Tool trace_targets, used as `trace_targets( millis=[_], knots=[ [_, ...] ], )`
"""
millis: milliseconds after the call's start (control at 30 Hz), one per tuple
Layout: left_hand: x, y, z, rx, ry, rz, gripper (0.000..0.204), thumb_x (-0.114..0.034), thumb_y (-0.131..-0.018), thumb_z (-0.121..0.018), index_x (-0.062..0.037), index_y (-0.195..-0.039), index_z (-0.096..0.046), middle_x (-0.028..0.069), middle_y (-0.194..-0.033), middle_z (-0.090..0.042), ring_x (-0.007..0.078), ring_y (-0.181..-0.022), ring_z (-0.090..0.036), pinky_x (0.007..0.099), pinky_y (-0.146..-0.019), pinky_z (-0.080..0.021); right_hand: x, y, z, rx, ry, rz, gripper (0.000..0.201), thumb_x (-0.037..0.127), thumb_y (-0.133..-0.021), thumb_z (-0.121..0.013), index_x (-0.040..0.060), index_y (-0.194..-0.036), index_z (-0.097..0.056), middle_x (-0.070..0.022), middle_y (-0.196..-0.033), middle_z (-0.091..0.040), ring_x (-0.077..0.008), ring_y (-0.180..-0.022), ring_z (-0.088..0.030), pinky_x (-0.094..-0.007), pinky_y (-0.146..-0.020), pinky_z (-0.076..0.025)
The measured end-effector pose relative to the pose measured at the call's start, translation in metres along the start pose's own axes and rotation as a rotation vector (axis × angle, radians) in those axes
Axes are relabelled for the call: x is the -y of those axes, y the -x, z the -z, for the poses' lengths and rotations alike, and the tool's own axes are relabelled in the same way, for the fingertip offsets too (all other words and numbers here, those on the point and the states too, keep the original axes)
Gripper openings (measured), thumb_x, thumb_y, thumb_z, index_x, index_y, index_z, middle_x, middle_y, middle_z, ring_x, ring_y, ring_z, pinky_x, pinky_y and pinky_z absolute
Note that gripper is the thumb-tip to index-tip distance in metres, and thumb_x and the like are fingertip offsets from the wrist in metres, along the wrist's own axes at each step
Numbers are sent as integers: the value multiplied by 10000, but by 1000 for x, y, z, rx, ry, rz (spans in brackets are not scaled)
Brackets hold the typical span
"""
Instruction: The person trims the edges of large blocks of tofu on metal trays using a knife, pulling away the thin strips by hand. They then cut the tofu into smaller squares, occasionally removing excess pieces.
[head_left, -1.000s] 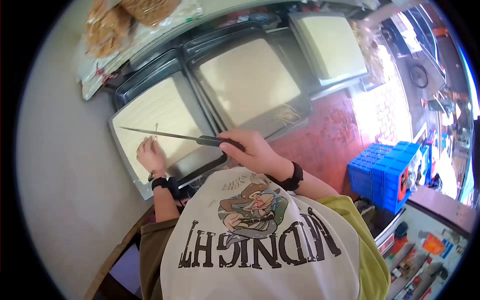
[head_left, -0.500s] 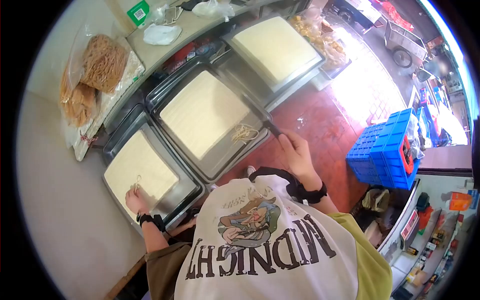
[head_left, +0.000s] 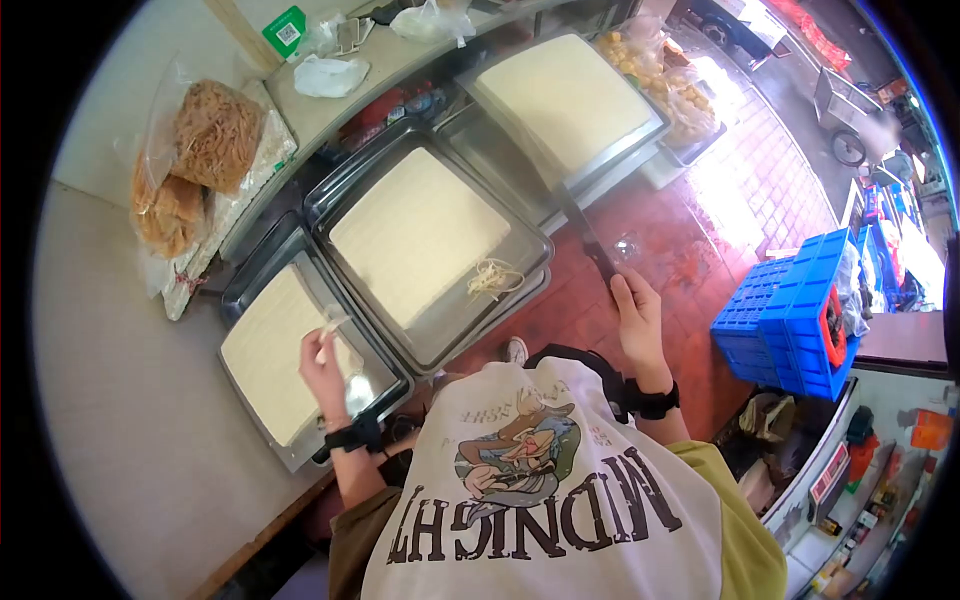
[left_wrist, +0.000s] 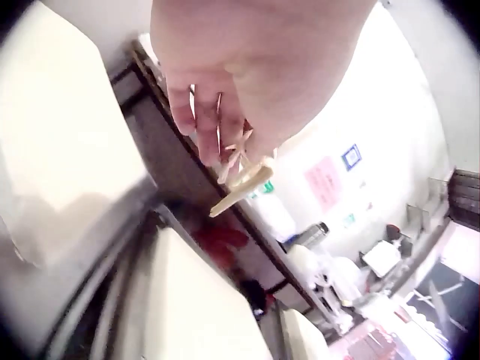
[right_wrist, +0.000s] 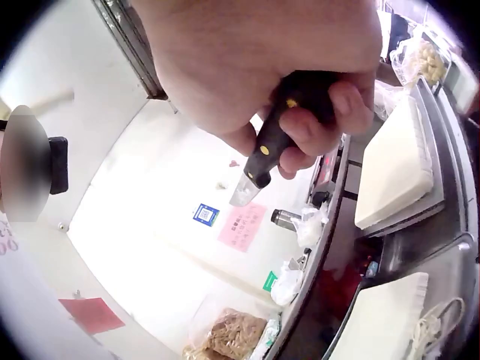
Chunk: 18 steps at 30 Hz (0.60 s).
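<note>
My left hand (head_left: 320,375) is raised over the left pale, tofu-like slab (head_left: 265,350) and pinches a few thin pale strips (left_wrist: 244,191). They dangle below the fingertips in the left wrist view. On the right, my right hand (head_left: 642,325) grips a knife (head_left: 590,240) by its black riveted handle (right_wrist: 274,142). The blade points away from me over the red floor, toward the far slab (head_left: 565,100). In the middle metal tray (head_left: 530,240) lies another slab (head_left: 415,240), with a small tangle of strips (head_left: 490,278) at its near right corner.
Bagged brown shreds (head_left: 215,135) sit on a ledge at the upper left. White plastic bags (head_left: 330,77) lie on the shelf behind the trays. Blue crates (head_left: 785,315) stand at right on the red tiled floor (head_left: 540,320). A wall runs along the left.
My left hand has lifted from the left slab with the strips. My right hand has swung the knife from across the left slab out to the right, over the floor.
</note>
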<state>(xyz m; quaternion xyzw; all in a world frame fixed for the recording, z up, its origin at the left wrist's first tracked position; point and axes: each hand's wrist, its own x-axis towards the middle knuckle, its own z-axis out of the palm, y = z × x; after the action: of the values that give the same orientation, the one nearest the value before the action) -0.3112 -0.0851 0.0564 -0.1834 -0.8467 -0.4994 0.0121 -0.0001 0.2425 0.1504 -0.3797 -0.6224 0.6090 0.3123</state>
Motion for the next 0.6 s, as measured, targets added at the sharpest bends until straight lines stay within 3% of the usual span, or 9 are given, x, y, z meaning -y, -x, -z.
trace_targets(
  millis=[67,133,200,267,367,500,600],
  knots=[
    [-35,4,-39,132,36,-11,164,-118,-928,-648,15,-1022,-641,66,-917,-673,159,-881,-617,303,-811,-484,-7,1,6,-3,-16,-74,241,171,-1004,-542,-14,-1133,-628,52,-718,-516,-16,-606,-425,-189,-527,-321],
    [-61,8,-80,278,23,-55,179,-111,-900,-665,8,-1033,-658,104,-941,-690,199,-896,-646,308,-820,-491,-17,0,11,-12,-4,-37,243,182,-1004,-546,-9,-1130,-629,52,-715,-519,-6,-579,-410,-182,-506,-305],
    [-76,13,-122,303,-92,-197,178,-120,-861,-686,-4,-996,-677,136,-952,-684,263,-886,-656,333,-812,-502,-22,1,16,-20,-4,-35,246,187,-1005,-546,-7,-1130,-629,52,-713,-521,-8,-575,-408,-183,-504,-305],
    [-87,18,-159,378,-151,-222,140,-93,-834,-710,-3,-939,-692,126,-942,-673,230,-764,-652,323,-729,-511,-25,3,22,-33,-2,-29,249,191,-1006,-545,-6,-1131,-630,53,-711,-522,-9,-572,-407,-183,-503,-304],
    [-77,24,-203,459,-237,-297,153,-148,-821,-716,-47,-935,-705,107,-874,-639,268,-745,-632,363,-700,-510,-31,6,37,-100,-5,-30,266,200,-1010,-544,-14,-1141,-633,49,-730,-527,-15,-586,-411,-186,-511,-309],
    [-50,33,-240,478,-341,-256,148,-173,-827,-707,-57,-920,-709,108,-848,-632,291,-752,-626,380,-707,-512,-37,12,55,-139,-15,6,276,213,-1017,-536,-6,-1153,-636,55,-745,-525,-10,-612,-398,-185,-525,-300],
    [-38,37,-247,554,-429,-263,217,-150,-813,-692,-82,-1020,-686,104,-960,-628,306,-855,-621,396,-745,-513,-44,19,68,-167,-65,-30,288,226,-1019,-534,-6,-1155,-635,58,-739,-517,-6,-608,-387,-181,-522,-283]
  ],
)
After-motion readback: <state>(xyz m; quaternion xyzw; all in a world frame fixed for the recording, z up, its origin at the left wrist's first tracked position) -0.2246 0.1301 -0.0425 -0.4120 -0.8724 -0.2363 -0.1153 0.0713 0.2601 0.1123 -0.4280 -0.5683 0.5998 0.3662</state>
